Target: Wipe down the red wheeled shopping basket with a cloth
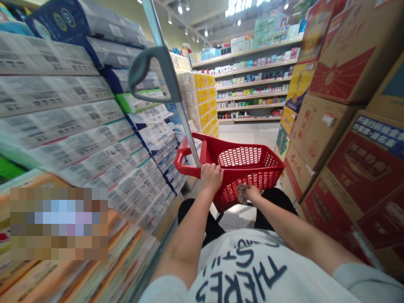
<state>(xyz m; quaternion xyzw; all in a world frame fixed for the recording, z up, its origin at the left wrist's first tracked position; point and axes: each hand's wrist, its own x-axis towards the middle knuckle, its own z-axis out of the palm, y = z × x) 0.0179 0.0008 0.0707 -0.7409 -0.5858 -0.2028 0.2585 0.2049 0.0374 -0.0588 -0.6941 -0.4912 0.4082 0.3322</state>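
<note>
My left hand (212, 174) is curled over the edge of the red basket (244, 171), at twelve o'clock; my right hand (253, 193) pinches a crumpled cloth (242, 193) at six o'clock of it; I should hold the basket steady, pressing the cloth flat.

A pale floor (260, 128) is stretching ahead, and a red basket (233, 169) is sitting above it, the underside hidden, so any contact between the 2 is going unseen. At the far end, a light-coloured shelf (252, 68) is rising in about 6 boards. Its top board (221, 59) is holding a pale green box (264, 31) among other packages (241, 44). Boards beneath are bearing tight rows of small boxes (265, 62), while the bottom board (252, 120) is carrying small, mostly dark items (241, 114).
</note>
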